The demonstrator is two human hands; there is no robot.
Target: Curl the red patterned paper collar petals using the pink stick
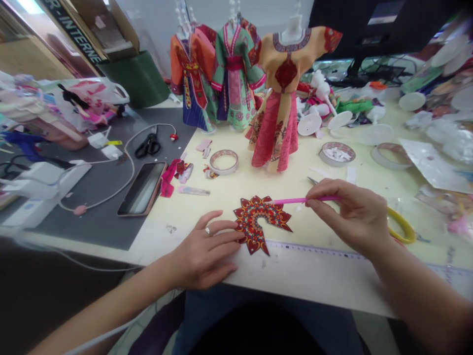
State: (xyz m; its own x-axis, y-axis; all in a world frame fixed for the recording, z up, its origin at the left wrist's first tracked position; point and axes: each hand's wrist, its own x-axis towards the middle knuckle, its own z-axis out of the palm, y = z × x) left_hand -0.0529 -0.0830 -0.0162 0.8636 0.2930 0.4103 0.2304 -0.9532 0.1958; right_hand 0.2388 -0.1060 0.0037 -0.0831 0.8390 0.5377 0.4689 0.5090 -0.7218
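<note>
A red patterned collar piece [252, 213] with a pointed, petal-like edge and a round notch lies flat on the pale table. My left hand [209, 249], a ring on one finger, is open with its fingertips resting on the collar's left side. Between thumb and fingers of my right hand [349, 217] is a thin pink stick [291, 200], held nearly level. Its pale tip reaches the collar's upper edge; whether it touches cannot be made out. Below the collar runs a clear ruler [318, 249]. Behind my right hand show a yellow handle loop [406, 229] and a pointed metal tip [312, 180].
Three miniature dresses on stands, orange [192, 74], green [236, 74] and yellow-red [277, 118], stand at the back. Tape rolls [224, 162], fabric scraps [169, 177], a phone [142, 190], black scissors [148, 144] and a power strip [48, 190] lie around. A monitor [365, 29] stands back right.
</note>
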